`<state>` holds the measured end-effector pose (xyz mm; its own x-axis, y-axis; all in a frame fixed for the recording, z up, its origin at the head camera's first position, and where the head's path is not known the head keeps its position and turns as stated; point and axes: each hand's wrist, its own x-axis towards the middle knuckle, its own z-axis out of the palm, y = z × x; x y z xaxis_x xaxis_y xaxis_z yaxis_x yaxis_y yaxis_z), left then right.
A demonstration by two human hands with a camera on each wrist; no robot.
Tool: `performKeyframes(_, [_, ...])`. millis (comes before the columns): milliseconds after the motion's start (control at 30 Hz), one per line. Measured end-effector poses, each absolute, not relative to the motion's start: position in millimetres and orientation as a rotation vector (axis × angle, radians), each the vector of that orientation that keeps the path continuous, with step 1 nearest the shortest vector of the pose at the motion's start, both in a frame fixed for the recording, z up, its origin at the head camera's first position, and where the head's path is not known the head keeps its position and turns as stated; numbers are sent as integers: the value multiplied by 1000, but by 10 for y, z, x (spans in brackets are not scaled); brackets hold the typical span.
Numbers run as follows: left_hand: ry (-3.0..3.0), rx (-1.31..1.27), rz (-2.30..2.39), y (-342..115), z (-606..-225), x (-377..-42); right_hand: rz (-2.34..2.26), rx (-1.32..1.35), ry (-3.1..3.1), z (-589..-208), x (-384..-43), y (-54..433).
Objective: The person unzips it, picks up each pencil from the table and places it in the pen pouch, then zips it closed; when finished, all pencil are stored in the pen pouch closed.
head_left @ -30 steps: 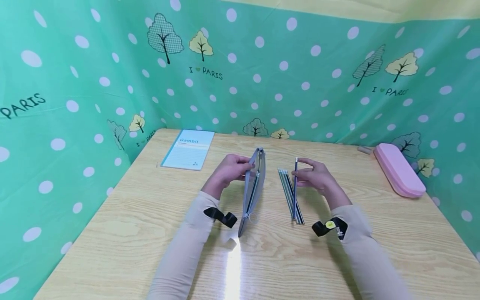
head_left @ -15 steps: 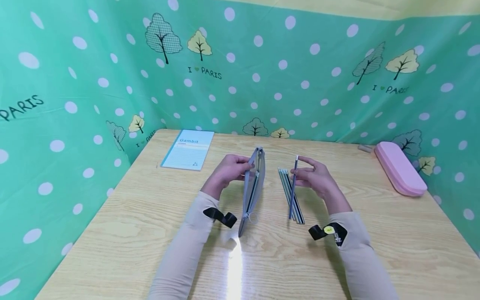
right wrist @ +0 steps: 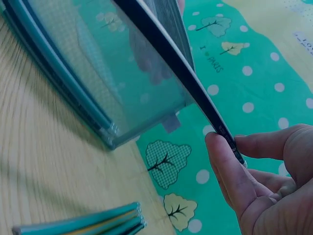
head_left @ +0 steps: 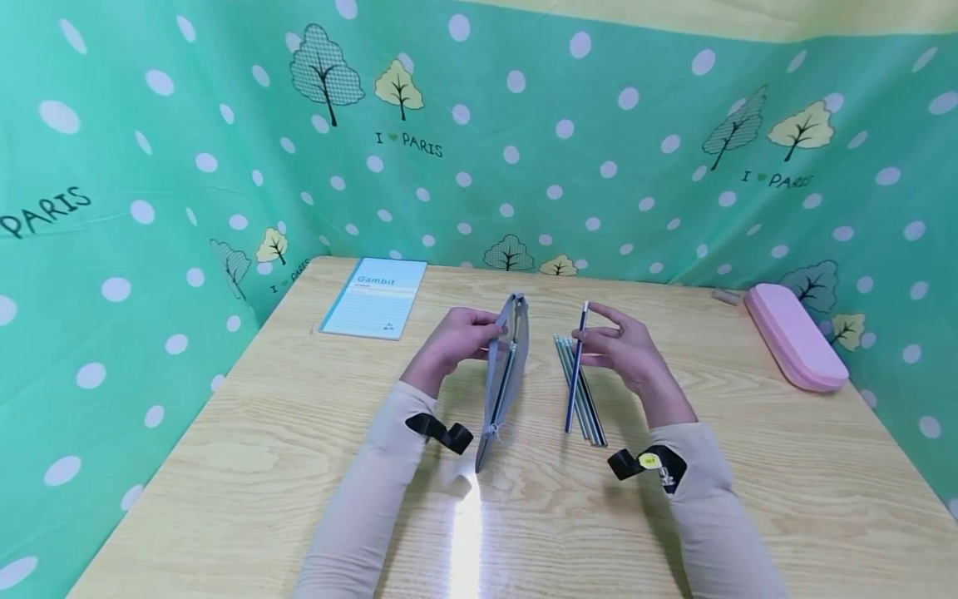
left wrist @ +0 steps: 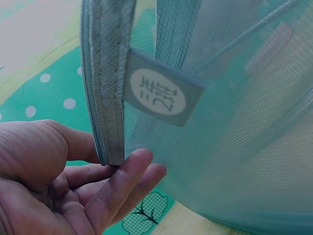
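My left hand (head_left: 461, 339) pinches the zip edge of a see-through mesh zip pouch (head_left: 492, 383) at its far end, and the pouch stands on its long edge. In the left wrist view a grey-blue label (left wrist: 164, 90) hangs from the zip tape beside the fingers (left wrist: 120, 188). Pencils lie along the bottom inside the pouch, as the right wrist view shows. Right of the pouch, my right hand (head_left: 627, 349) pinches a dark blue pencil (head_left: 574, 387) near its white-tipped end. That pencil slants over several pencils (head_left: 595, 423) lying on the table.
A blue-and-white notebook (head_left: 377, 298) lies at the back left of the wooden table (head_left: 262, 466). At the back right are a pink pencil case (head_left: 797, 339) and a small grey eraser-like block (head_left: 727, 297). A green dotted cloth (head_left: 464, 200) hangs behind.
My right hand has moved left with the pencil, towards the pouch, and the pencil's lower end has swung left off the others. The left hand and pouch have stayed put.
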<state>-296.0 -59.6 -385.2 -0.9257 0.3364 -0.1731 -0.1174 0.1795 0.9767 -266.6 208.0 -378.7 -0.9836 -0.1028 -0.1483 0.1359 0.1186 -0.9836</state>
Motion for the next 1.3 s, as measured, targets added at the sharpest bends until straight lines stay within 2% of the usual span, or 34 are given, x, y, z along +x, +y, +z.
performKeyframes(700, [2117, 198, 1797, -578, -3854, -2995, -2161, -95, 2134, -3475, -2617, 1619])
performKeyframes(1300, [2135, 164, 1771, -583, -3825, -2980, -2206, 20, 2119, -3499, -2649, 1324])
